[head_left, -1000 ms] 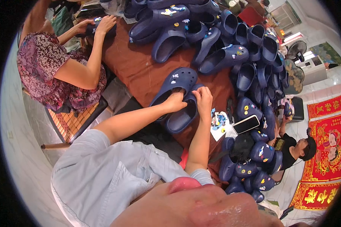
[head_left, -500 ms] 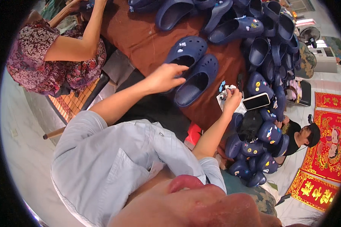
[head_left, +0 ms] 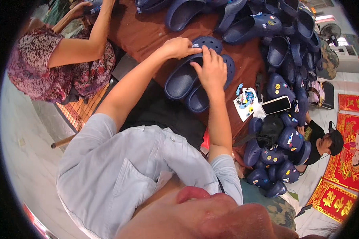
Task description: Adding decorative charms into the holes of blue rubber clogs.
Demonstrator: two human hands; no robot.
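Two navy clogs lie side by side on the brown tablecloth [head_left: 147, 38], the left clog [head_left: 181, 79] and the right clog [head_left: 199, 99]. My left hand [head_left: 178, 47] grips the toe end of the left clog, with a small pale charm at its fingertips. My right hand [head_left: 213, 71] lies across both clogs, its fingers pressed down on the holed toe cap next to my left hand. What is under its fingertips is hidden.
A white sheet with small coloured charms [head_left: 245, 101] and a phone [head_left: 275, 104] lie right of the clogs. Several navy clogs [head_left: 247, 24] are piled at the back and right [head_left: 285, 145]. A person in a patterned dress [head_left: 48, 67] works at the left, and another person [head_left: 320, 139] sits low at the right.
My right hand has come back from the charm sheet to the toe of the clogs. My left hand stayed on the clog, and the view has tilted closer.
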